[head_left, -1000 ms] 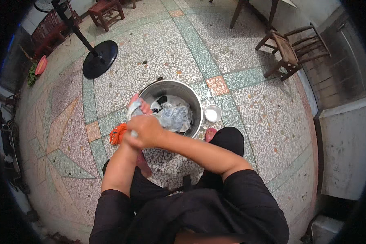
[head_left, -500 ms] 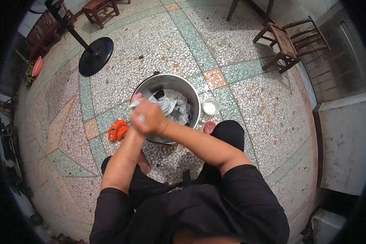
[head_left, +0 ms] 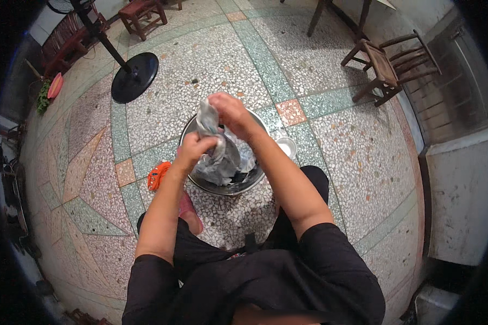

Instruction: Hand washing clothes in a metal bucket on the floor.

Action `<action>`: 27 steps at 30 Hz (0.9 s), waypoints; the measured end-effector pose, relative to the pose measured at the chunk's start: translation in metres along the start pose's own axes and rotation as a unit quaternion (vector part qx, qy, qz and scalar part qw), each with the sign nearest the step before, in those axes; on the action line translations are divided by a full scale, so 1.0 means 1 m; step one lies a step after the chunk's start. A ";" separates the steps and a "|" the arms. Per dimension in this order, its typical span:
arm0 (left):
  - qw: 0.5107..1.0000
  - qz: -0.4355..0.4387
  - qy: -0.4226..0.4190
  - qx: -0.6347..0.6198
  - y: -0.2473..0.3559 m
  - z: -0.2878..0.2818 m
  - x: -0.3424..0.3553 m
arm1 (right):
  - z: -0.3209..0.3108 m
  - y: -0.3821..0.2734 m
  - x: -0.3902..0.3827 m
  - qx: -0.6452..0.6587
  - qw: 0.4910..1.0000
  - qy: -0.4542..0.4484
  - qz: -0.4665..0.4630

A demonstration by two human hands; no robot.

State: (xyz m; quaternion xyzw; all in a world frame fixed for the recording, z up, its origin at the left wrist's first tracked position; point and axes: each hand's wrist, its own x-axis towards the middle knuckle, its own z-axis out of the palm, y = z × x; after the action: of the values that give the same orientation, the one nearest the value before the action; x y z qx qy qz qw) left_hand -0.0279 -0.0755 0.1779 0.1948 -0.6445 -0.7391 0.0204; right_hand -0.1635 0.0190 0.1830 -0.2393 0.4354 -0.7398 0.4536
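Observation:
Over a round metal basin (head_left: 211, 189), both my hands hold a wet-looking, pale grey-white cloth (head_left: 207, 118). My left hand (head_left: 192, 150) is closed on its middle, with the thumb across the fabric. My right hand (head_left: 231, 115), farther out and higher, grips its upper part. The rest of the cloth hangs down between my hands into the basin. There it meets more grey and dark fabric (head_left: 238, 168), and I cannot tell where one piece ends and another begins. My forearms hide parts of the basin's rim.
Right of the basin stands a small bowl (head_left: 287, 146) with something white inside. An orange cloth bundle (head_left: 158, 176) lies to the left. A pink slipper (head_left: 187, 207) is on my left foot. Farther off are a black fan base (head_left: 134, 77) and a wooden chair (head_left: 378, 62).
My hands were pressed together around the bunched cloth at the basin's left. Now they are apart, the right one raised farther out, and the cloth is opened out, hanging loose.

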 end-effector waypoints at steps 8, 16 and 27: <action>0.863 0.112 0.009 -0.492 0.029 -0.058 0.005 | -0.061 0.076 -0.006 -0.286 0.935 -0.046 0.206; 0.867 -0.003 0.146 -0.476 -0.027 -0.045 0.024 | -0.029 -0.001 -0.010 -0.024 0.994 0.092 -0.051; 0.852 -0.112 0.339 -0.383 -0.033 0.065 0.028 | 0.004 0.088 -0.010 -0.518 0.778 0.160 -0.319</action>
State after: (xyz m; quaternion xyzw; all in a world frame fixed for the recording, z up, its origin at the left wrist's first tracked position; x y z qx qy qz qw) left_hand -0.0672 -0.0161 0.1449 0.4806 -0.2375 -0.8129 0.2279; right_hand -0.1144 0.0079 0.1094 -0.4412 0.7179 -0.5330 -0.0766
